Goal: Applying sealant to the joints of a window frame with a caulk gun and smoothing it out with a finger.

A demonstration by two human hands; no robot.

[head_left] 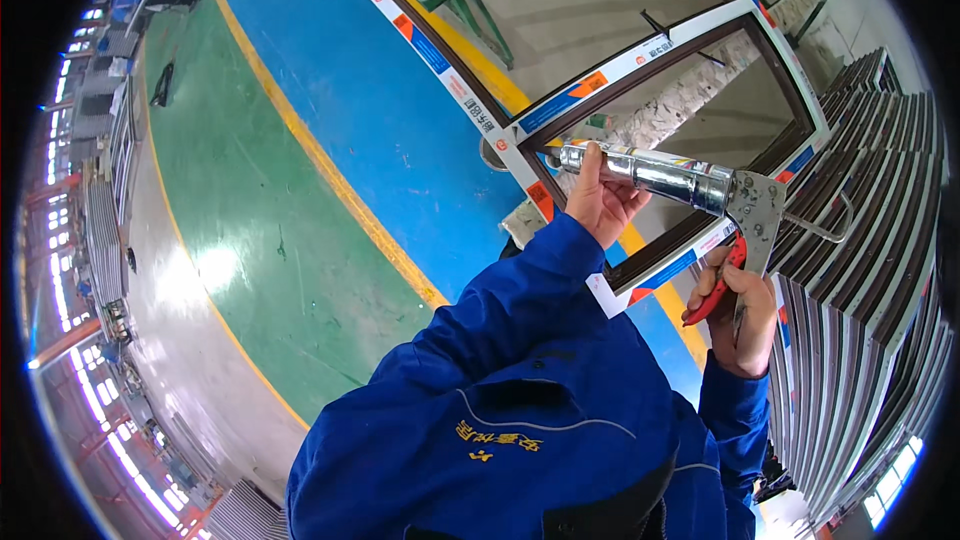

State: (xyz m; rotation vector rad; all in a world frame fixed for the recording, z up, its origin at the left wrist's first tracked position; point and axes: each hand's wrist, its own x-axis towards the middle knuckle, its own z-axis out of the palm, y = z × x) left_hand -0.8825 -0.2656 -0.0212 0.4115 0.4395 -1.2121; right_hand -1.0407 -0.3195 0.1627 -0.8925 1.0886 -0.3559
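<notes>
Left hand (604, 204) first: fingers curled round the barrel of the caulking gun (680, 178), thumb on top, while the right hand (750, 325) wraps its red trigger (718, 302)! Too hard a squeeze, or a wobbling front grip, could smear the frame (566, 100). The gun sits over the frame's near opening, long axis running crosswise, nozzle (551, 151) pointing left toward a joint.

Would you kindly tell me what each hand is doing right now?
Left hand: closed, holding the caulking gun by its barrel.
Right hand: closed, holding its red handle.
</notes>
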